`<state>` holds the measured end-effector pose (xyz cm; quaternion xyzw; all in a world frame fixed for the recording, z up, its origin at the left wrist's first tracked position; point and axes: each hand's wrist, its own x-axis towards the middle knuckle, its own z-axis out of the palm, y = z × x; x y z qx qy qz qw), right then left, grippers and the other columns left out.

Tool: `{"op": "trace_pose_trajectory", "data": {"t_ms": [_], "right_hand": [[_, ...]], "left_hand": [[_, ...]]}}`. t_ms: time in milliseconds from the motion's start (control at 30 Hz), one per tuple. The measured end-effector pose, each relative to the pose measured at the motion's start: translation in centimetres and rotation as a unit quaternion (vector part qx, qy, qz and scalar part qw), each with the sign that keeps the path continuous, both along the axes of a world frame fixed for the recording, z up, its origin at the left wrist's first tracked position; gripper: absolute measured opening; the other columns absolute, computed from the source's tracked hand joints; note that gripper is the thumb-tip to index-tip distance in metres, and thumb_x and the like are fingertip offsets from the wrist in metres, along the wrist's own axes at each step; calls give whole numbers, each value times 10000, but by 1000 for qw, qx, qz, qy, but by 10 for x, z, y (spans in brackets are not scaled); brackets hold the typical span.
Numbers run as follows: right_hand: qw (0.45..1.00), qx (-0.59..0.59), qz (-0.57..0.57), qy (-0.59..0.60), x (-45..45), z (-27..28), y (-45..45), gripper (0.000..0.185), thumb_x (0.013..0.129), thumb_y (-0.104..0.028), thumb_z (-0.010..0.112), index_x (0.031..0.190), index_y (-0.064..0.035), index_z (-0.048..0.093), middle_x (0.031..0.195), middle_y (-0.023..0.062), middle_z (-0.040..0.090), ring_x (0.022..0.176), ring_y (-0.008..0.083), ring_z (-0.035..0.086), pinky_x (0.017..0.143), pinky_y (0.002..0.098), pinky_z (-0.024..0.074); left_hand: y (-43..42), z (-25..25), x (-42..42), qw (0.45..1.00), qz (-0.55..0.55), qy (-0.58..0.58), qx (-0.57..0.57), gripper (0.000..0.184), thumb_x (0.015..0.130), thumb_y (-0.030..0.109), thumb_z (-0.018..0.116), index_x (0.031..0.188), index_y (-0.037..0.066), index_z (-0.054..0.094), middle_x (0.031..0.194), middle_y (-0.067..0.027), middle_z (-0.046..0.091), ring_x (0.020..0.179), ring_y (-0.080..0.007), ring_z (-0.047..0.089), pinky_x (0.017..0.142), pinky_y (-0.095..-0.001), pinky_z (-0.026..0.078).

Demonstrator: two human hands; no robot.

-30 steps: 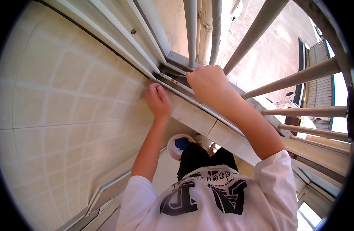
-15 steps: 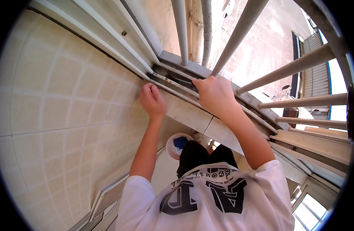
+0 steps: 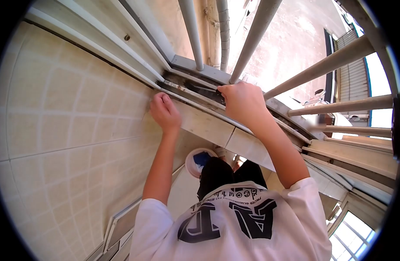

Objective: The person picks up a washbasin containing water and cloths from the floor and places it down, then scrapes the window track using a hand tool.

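Note:
My right hand (image 3: 245, 102) is closed over the window track (image 3: 215, 96), pinching the end of a slim tool with a dark head (image 3: 199, 88). The tool lies low in the dirty groove, its head toward the corner of the frame; its exact kind is unclear. My left hand (image 3: 165, 112) is curled into a fist beside the inner edge of the track, close to the tiled wall (image 3: 69, 95). Whether anything sits inside that fist is hidden.
Metal bars (image 3: 256, 39) rise just beyond the track. Below it runs a tiled sill (image 3: 204, 124). On the floor near my legs stands a round basin (image 3: 191, 168) with a blue cloth (image 3: 201, 158) in it. A sliding window frame (image 3: 126, 38) borders the left side.
My right hand and the tool have slid a little along the groove, away from the left corner. The left fist stays near the wall. The whole view has shifted slightly.

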<state>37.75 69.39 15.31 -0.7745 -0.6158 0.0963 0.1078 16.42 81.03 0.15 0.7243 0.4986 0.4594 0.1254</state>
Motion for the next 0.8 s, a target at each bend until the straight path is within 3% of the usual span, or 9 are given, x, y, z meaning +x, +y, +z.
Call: {"op": "trace_pose_trajectory", "data": {"t_ms": [200,500,800], "right_hand": [[990,-116,-67,-40,26,47,-76,205,912,-155,661,1058,-142,805,738,145,714,710,339,707,654,439,562],[1000,-17,18,-12,19,29,-25,199,928,-155,662,1091,-166,776,732,115,719,722,318,717,626,443,538],[997,6,51,64,23,24,6,199,944,-172,648,1089,-196,782,868,93,757,840,296,731,721,424,564]], "left_hand": [[0,0,1,1000,17,25,-4,244,1072,262,452,1014,95,620,941,-107,666,910,-360,592,823,-478,420],[2,-3,0,1000,9,-2,2,243,1067,286,487,1045,88,625,947,-135,667,925,-391,586,810,-513,415],[4,-2,1,999,14,32,25,283,1089,273,444,1004,57,606,939,-143,677,907,-393,612,801,-491,457]]}}
